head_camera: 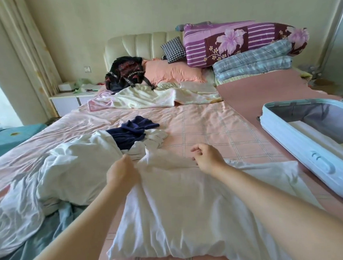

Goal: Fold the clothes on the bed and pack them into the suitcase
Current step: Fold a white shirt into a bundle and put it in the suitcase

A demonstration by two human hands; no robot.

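A white garment (179, 207) lies spread on the pink checked bed (206, 125) in front of me. My left hand (122, 172) pinches its upper left edge, fingers curled into the cloth. My right hand (205, 158) hovers at the garment's upper right edge with loosely curled fingers; whether it holds cloth is unclear. A heap of white clothes (68, 168) lies to the left, with a navy garment (130, 131) on top of it. The light blue suitcase (300, 146) lies open at the right on the bed.
A crumpled pale sheet (150, 98), a black bag (126, 72), a peach pillow (173, 71) and stacked folded quilts (241, 45) fill the head of the bed. A white nightstand (70, 100) stands at the left. Bluish cloth (29, 245) lies at the near left.
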